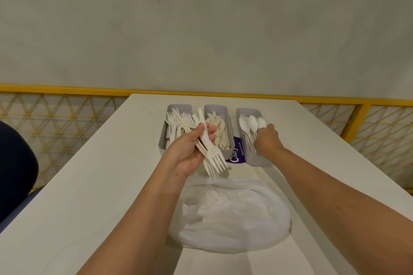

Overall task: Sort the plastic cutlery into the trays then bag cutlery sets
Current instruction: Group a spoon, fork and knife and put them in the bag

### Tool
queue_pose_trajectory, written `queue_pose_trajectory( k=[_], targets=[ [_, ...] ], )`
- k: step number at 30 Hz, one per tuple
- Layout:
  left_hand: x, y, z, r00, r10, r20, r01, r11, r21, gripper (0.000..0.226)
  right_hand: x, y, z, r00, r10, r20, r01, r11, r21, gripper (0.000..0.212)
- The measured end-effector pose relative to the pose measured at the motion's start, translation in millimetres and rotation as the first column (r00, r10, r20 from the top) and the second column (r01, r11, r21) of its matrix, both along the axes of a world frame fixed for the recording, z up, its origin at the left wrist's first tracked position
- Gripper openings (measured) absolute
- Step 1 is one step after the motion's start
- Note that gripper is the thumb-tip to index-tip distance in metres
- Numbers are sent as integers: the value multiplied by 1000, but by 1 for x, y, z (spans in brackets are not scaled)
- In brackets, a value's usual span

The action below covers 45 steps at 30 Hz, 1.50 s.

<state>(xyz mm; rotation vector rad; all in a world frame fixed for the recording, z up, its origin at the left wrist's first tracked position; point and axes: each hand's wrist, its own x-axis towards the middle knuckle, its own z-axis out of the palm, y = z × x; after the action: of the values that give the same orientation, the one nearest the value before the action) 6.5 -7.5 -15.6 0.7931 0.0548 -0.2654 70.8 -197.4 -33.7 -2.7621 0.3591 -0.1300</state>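
Three grey trays stand side by side at the far end of the white table: a fork tray (164, 140), a knife tray (230, 143) and a spoon tray (257, 159). My left hand (190, 152) grips a bundle of white cutlery (212, 154), fork tines pointing toward me, over the near ends of the fork and knife trays. My right hand (267, 138) reaches into the spoon tray, fingers curled down among the spoon handles (252, 125); the fingertips are hidden. A white plastic bag (232, 216) lies crumpled on the table below my hands.
A purple sticker (234, 156) lies on the table between the knife and spoon trays. A yellow railing (67, 90) with mesh runs behind the table. A dark blue chair (15, 167) stands at the left edge.
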Motion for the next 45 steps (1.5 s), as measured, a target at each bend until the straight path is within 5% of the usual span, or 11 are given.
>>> queue_pose_trajectory(
  k=[3,7,12,18,23,30,37,40,45],
  targets=[
    [1,1,-1,1000,5,13,-5,1000,22,17,-2,4,8,990,80,119,-77,997,-25,48],
    [3,2,0,999,18,36,-20,999,48,16,-15,30,34,905,235,354,-336,906,257,24],
    [4,7,-1,996,-11,87,-3,988,154,18,-37,71,63,852,470,232,-518,689,507,30],
    [3,6,2,992,41,118,-64,976,206,24,-37,88,64,884,417,212,-457,677,577,31],
    [2,12,4,998,36,47,-44,983,181,18,-40,86,76,835,368,410,-535,721,441,27],
    [1,14,5,998,29,-59,-23,995,101,19,-62,83,102,532,302,791,-703,678,214,18],
    [0,16,9,995,27,-94,-37,993,-113,28,-65,82,59,338,582,739,-754,638,-158,17],
    [2,19,10,989,13,-146,-51,966,-254,38,-68,82,39,355,710,608,-779,584,-228,25],
    [-3,19,10,996,-4,-87,-8,990,-141,44,-73,81,28,410,760,504,-807,560,-188,33]
  ],
)
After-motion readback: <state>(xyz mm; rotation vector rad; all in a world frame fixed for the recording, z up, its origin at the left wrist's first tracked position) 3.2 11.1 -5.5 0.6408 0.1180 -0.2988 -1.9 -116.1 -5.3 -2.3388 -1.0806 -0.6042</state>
